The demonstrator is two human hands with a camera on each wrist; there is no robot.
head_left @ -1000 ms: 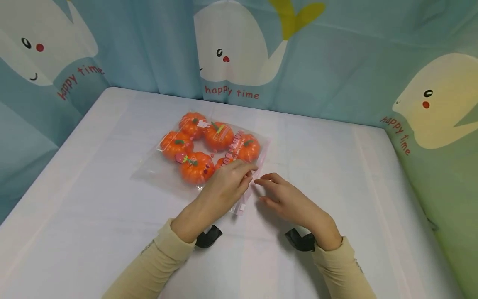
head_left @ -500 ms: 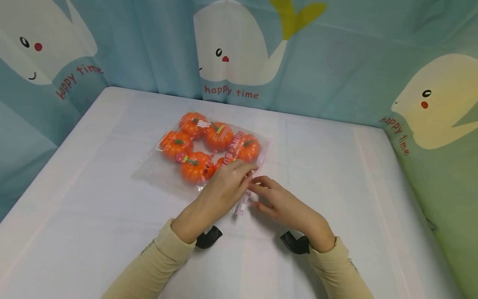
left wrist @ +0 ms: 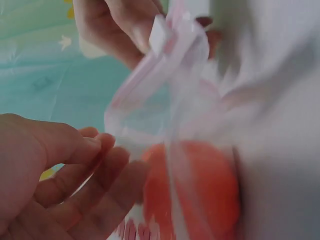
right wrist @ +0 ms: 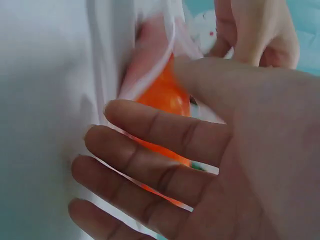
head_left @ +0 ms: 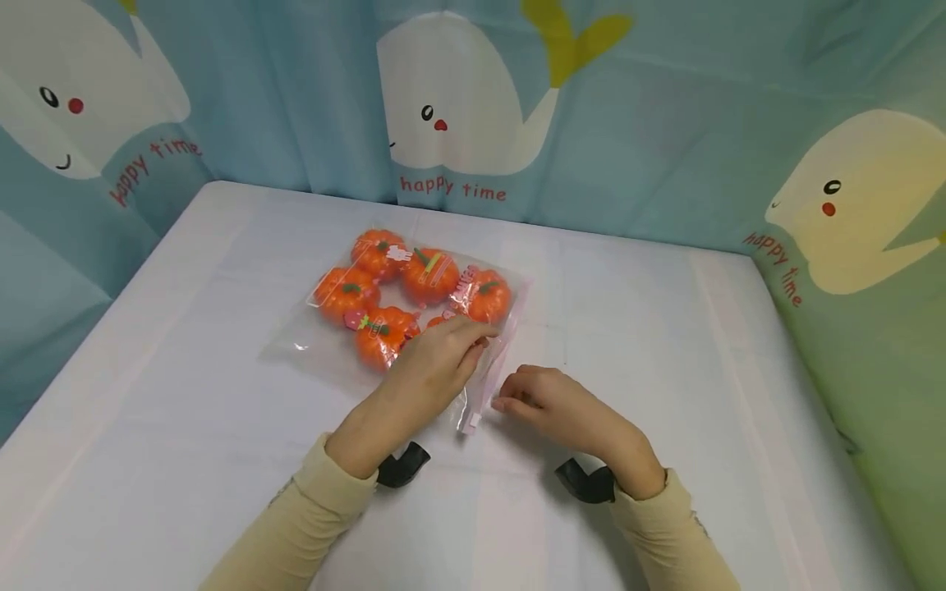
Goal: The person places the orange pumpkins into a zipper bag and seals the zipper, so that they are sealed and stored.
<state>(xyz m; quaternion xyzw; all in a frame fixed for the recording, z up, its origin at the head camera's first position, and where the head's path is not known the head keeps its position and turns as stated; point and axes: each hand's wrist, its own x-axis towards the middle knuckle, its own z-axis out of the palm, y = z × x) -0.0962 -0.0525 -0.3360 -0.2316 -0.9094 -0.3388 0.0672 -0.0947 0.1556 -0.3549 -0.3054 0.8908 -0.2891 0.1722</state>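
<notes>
A clear zip bag (head_left: 303, 343) with a pink zip strip lies on the table, holding several small orange pumpkins (head_left: 346, 294) with green stems. My left hand (head_left: 424, 365) reaches over its near right part; thumb and forefinger pinch the film by the zip edge. My right hand (head_left: 562, 406) is just right of the strip, near its front end. There sits a white slider (left wrist: 159, 35), with the right hand's fingers close around it in the left wrist view. The right wrist view shows those fingers fairly straight and the bag's mouth gaping beside a pumpkin (right wrist: 167, 97).
The white table (head_left: 650, 328) stretches around the bag. Behind it hangs a blue-green curtain (head_left: 650, 148) printed with whales and "happy time". A black camera mount (head_left: 586, 482) shows at the right wrist and another mount (head_left: 404, 465) at the left.
The right hand came left to the zip strip, then moved down toward its front end. The left hand stays at the edge, shifted slightly. More of the strip shows now.
</notes>
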